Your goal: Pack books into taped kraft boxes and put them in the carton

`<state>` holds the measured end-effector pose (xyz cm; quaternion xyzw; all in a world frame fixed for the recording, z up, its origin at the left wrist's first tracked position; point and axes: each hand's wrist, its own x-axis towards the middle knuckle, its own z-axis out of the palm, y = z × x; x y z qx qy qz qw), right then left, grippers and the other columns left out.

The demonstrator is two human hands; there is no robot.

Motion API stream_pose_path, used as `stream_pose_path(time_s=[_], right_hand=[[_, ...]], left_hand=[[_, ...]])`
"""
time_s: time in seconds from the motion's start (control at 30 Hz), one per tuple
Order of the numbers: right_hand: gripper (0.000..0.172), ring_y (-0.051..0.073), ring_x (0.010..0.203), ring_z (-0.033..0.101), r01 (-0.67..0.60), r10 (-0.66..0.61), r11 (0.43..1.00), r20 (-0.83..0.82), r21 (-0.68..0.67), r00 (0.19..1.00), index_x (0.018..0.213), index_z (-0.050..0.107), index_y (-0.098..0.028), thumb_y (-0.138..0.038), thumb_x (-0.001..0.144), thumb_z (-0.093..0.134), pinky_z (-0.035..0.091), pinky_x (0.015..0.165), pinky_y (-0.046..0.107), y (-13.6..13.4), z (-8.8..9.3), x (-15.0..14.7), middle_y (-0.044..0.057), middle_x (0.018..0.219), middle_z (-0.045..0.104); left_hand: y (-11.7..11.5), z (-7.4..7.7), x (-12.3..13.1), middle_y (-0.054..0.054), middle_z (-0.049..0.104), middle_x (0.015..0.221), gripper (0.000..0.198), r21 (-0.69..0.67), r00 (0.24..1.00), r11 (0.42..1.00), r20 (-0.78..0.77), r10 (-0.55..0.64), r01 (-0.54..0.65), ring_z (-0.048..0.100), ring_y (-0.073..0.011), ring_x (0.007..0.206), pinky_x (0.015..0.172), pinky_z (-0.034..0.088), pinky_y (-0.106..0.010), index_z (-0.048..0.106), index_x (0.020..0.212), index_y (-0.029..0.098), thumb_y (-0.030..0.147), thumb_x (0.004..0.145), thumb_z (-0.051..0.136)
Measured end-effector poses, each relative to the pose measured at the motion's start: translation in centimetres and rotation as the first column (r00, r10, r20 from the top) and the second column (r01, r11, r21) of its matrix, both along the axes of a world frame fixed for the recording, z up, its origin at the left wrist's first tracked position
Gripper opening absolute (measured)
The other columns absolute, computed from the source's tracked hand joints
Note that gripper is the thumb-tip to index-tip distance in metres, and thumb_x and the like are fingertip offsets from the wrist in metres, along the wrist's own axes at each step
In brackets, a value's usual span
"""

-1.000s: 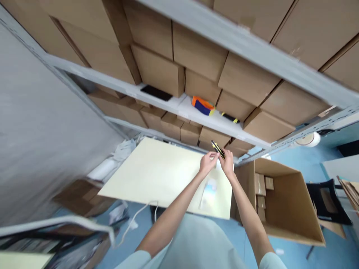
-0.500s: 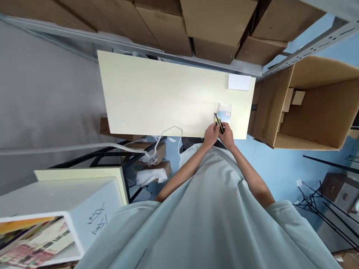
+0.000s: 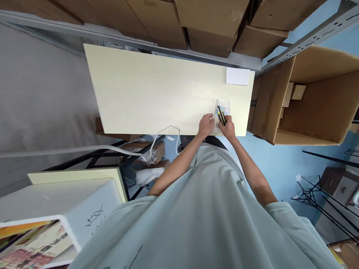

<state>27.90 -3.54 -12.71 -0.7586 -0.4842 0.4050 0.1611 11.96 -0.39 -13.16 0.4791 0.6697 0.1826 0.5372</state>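
My right hand [image 3: 227, 127] is closed around a black and yellow utility knife [image 3: 221, 116], whose tip points away from me. Beneath the knife lies a clear plastic packet [image 3: 226, 106] with a pale blue and pink patch, partly covered by the knife and my fingers. At the packet's left edge, my left hand [image 3: 206, 125] is closed, its fingertips pinching what looks like the plastic. Both hands are over the near right part of the cream tabletop [image 3: 146, 93].
A white card or pad [image 3: 238, 76] lies at the table's far right corner. Cardboard boxes [image 3: 210, 16] fill the shelf above the far edge. To the right stands a large open carton [image 3: 316, 116] with small boxes inside. A white cable [image 3: 165, 129] loops over the near edge.
My hands have moved apart. The left has gone leftward off the knife to the packet's edge; the right keeps the knife, now over the packet. The view has shifted slightly.
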Motion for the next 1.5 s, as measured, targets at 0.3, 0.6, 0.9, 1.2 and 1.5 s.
stream_pose_path(time_s=[0.3,0.6,0.9,1.2,1.5], right_hand=[[0.065,0.036,0.109,0.069,-0.239,0.255,0.966,0.240,-0.095,0.937,0.161,0.036,-0.018,-0.026,0.098,0.049,0.059,0.096,0.056,5.6,3.2,-3.7,0.019,0.131,0.070],[0.074,0.028,0.101,0.069,-0.337,0.441,0.892,0.410,-0.303,0.798,0.178,0.024,-0.023,-0.017,0.106,0.039,0.060,0.086,0.042,6.7,5.5,-6.2,0.020,0.142,0.060],[0.074,0.022,0.091,0.072,-0.371,0.534,0.838,0.461,-0.400,0.709,0.179,0.025,-0.026,-0.012,0.107,0.038,0.060,0.084,0.036,4.3,6.5,-7.0,0.018,0.138,0.061],[0.073,0.022,0.092,0.072,-0.438,0.645,0.754,0.427,-0.490,0.634,0.177,0.029,-0.023,-0.012,0.106,0.040,0.059,0.080,0.032,-0.2,7.8,-6.7,0.018,0.133,0.062],[0.070,0.024,0.098,0.077,-0.496,0.732,0.657,0.323,-0.568,0.599,0.177,0.029,-0.021,-0.014,0.108,0.041,0.061,0.080,0.032,-4.7,9.0,-6.2,0.021,0.144,0.060]], left_hand=[[10.6,-1.1,-1.9,-0.012,0.070,0.134,0.017,0.000,0.927,0.976,-0.312,-0.207,0.218,0.063,-0.0284,0.127,0.112,0.051,-0.042,0.068,0.120,0.023,0.026,0.107,0.057],[12.3,-1.6,-0.4,-0.016,0.066,0.144,0.030,-0.167,0.912,0.973,-0.351,-0.212,0.162,0.061,-0.0345,0.137,0.112,0.052,-0.049,0.064,0.133,0.022,0.037,0.107,0.063],[12.6,-1.7,-0.5,-0.016,0.068,0.141,0.029,-0.172,0.921,0.974,-0.333,-0.201,0.150,0.063,-0.0358,0.135,0.111,0.053,-0.052,0.067,0.129,0.021,0.035,0.104,0.067],[12.4,-2.2,-0.6,-0.015,0.072,0.133,0.023,-0.125,0.909,0.979,-0.369,-0.195,0.159,0.068,-0.0355,0.127,0.110,0.056,-0.053,0.071,0.121,0.021,0.036,0.103,0.068],[12.1,-1.7,-0.6,-0.015,0.072,0.134,0.040,-0.140,0.887,0.969,-0.393,-0.241,0.202,0.068,-0.0365,0.129,0.109,0.056,-0.051,0.066,0.139,0.024,0.045,0.106,0.064]])
